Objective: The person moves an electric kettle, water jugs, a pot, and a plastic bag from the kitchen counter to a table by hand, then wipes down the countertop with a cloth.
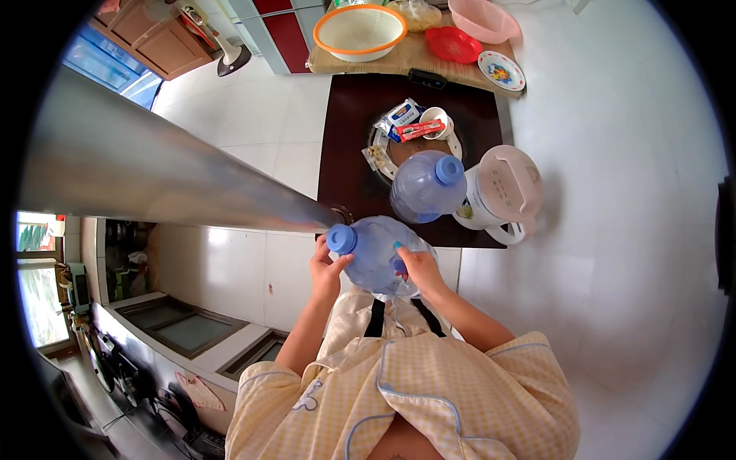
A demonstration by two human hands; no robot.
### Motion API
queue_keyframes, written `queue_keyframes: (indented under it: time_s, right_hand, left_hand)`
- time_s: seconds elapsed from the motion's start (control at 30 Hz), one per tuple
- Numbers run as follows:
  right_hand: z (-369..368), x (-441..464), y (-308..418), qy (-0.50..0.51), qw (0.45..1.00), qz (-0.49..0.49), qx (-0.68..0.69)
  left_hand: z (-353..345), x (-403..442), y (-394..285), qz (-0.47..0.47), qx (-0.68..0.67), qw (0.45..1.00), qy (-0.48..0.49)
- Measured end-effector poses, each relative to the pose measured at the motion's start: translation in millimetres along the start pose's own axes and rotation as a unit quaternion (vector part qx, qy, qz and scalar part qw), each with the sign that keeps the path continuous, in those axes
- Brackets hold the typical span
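The metal pipe (169, 169) looms closest, slanting from ten o'clock towards the table's (345, 115) near-left corner. Below its foot, the left hand (330, 268) curls around the neck of a clear blue bottle (372, 268), beside its cap (341, 239), apparently steadying the mouth end; the right hand (414, 268), at three o'clock, is closed on the bottle's side, presumably bearing weight. The bottle tilts over the lap (351, 313), at the table's six-o'clock edge. At one o'clock stands a second bottle (422, 188), likely kept within reach, beside a pink-lidded pitcher (510, 180).
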State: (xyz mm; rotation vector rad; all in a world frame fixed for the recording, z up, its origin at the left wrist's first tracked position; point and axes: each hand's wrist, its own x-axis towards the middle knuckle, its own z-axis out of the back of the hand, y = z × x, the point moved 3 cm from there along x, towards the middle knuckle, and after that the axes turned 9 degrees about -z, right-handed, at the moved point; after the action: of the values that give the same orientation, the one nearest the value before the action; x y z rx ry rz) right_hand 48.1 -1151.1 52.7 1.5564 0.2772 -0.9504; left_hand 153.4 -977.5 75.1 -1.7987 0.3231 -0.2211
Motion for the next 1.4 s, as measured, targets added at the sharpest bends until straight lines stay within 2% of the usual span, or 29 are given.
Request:
queue_keyframes:
  time_s: [0.27, 0.33, 0.4, 0.5, 0.6, 0.67, 0.73, 0.8, 0.87, 0.9, 0.97, 1.0, 1.03, 1.07, 1.1, 1.17, 1.2, 1.27, 1.33, 1.4]
  right_hand:
    - [3.4, 18.1, 22.3, 0.022, 0.992, 0.025, 0.123]
    - [3.7, 32.8, 14.3, 0.017, 0.989, -0.035, 0.142]
    - [4.1, 43.2, 12.4, 0.025, 0.988, -0.031, 0.151]
    - [9.6, 55.4, 14.0, 0.043, 0.986, 0.048, 0.153]
    - [17.4, 62.5, 3.7, 0.037, 0.988, 0.062, 0.14]
    - [21.3, 58.0, -3.1, 0.033, 0.988, 0.049, 0.145]
    - [26.1, 54.8, -10.0, 0.03, 0.988, 0.037, 0.148]
    - [30.1, 54.4, -17.7, 0.028, 0.986, 0.004, 0.167]
    - [32.3, 55.3, -19.9, 0.038, 0.983, 0.003, 0.177]
    - [32.2, 55.7, -21.0, 0.045, 0.98, 0.001, 0.194]
    - [31.4, 52.4, -14.1, 0.04, 0.982, -0.004, 0.186]
    - [30.6, 50.7, -11.8, 0.033, 0.983, -0.009, 0.182]
    - [29.7, 51.5, -12.3, 0.034, 0.983, -0.011, 0.179]
    - [29.1, 52.9, -11.8, 0.034, 0.984, 0.0, 0.174]
    - [30.0, 54.3, -11.9, 0.035, 0.985, 0.01, 0.168]
    - [32.9, 57.5, -13.0, 0.051, 0.986, 0.008, 0.161]
    - [34.8, 59.4, -12.6, 0.067, 0.985, 0.007, 0.16]
    - [42.4, 60.0, -13.5, 0.065, 0.987, 0.009, 0.147]
    - [43.6, 62.5, -12.5, 0.064, 0.988, 0.009, 0.139]
    - [42.8, 62.2, -12.7, 0.075, 0.987, 0.022, 0.142]
  left_hand:
    - [-26.6, 16.0, -17.7, -0.103, 0.153, 0.983, -0.018]
    - [-32.4, 22.5, -10.5, -0.157, 0.241, 0.957, -0.016]
    - [-36.6, 34.1, -6.2, -0.155, 0.255, 0.954, -0.014]
    - [-46.9, 51.8, -10.5, -0.202, 0.284, 0.937, 0.008]
    - [-49.2, 48.6, -5.3, -0.21, 0.323, 0.922, 0.034]
    - [-47.5, 36.3, -2.3, -0.21, 0.339, 0.916, 0.033]
    - [-46.1, 23.0, -4.6, -0.241, 0.358, 0.896, 0.103]
    - [-32.8, 7.9, 8.0, -0.246, 0.391, 0.881, 0.103]
    - [-9.9, -4.6, 31.4, -0.152, 0.299, 0.942, -0.006]
    - [-3.4, -11.9, 42.1, -0.151, 0.298, 0.942, -0.01]
    - [13.6, -25.1, 80.1, 0.092, 0.165, 0.979, -0.075]
    - [17.2, -27.6, 99.2, 0.095, 0.165, 0.979, -0.078]
    - [17.9, -35.2, 132.2, 0.289, 0.056, 0.954, -0.063]
    - [13.1, -45.3, 152.3, 0.466, -0.057, 0.882, -0.043]
    - [8.7, -44.5, 155.4, 0.466, -0.062, 0.882, -0.045]
    - [-13.7, -45.6, 163.4, 0.554, -0.241, 0.797, -0.007]
    - [-22.4, -44.8, 162.5, 0.552, -0.246, 0.797, -0.006]
    - [-34.0, -43.3, 158.1, 0.504, -0.276, 0.814, -0.085]
    - [-36.0, -43.6, 180.8, 0.496, -0.32, 0.803, -0.085]
    - [-41.5, -37.6, 181.8, 0.387, -0.327, 0.855, -0.11]
